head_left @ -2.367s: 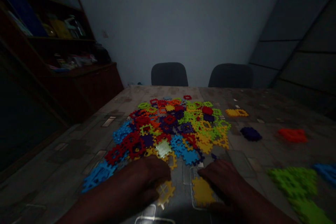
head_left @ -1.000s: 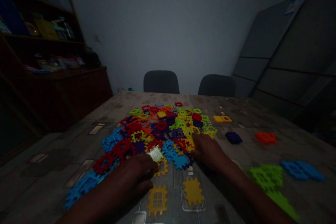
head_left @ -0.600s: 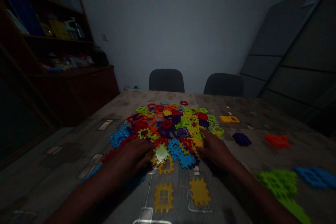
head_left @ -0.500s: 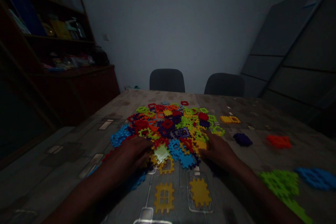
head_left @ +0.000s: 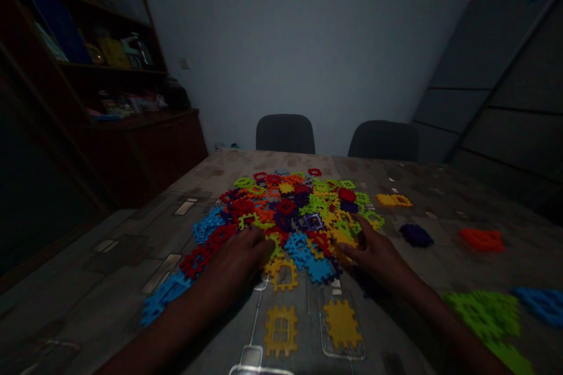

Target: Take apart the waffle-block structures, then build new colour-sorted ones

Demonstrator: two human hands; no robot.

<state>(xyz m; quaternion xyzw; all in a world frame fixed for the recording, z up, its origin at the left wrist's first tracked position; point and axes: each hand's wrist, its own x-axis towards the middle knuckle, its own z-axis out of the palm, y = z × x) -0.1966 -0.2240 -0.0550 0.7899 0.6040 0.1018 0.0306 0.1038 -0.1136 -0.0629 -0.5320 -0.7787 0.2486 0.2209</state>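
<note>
A heap of toothed plastic building tiles [head_left: 285,207] in many colours lies mid-table. My left hand [head_left: 245,255] rests palm down at its near left edge, fingers bent together. Its fingertips are partly hidden, so whatever they grip does not show. Beside them lies a yellow frame tile [head_left: 282,274]. At the heap's right side is my right hand [head_left: 373,249], thumb and fingers apart around a yellow tile [head_left: 343,238] still among the others. Nearer to me lie a yellow window tile [head_left: 280,331] and a solid yellow tile [head_left: 342,324], side by side and flat.
Sorted tiles lie on the right: yellow [head_left: 394,200], dark purple [head_left: 416,235], orange [head_left: 481,240], green [head_left: 486,310] and blue [head_left: 540,304]. Two grey chairs [head_left: 285,133] stand beyond the patterned tabletop [head_left: 127,281]. A shelf unit [head_left: 145,135] stands at left.
My left hand has shifted right and covers the spot where a pale green tile showed. Red and blue tiles on the left are uncovered. The view has turned slightly left.
</note>
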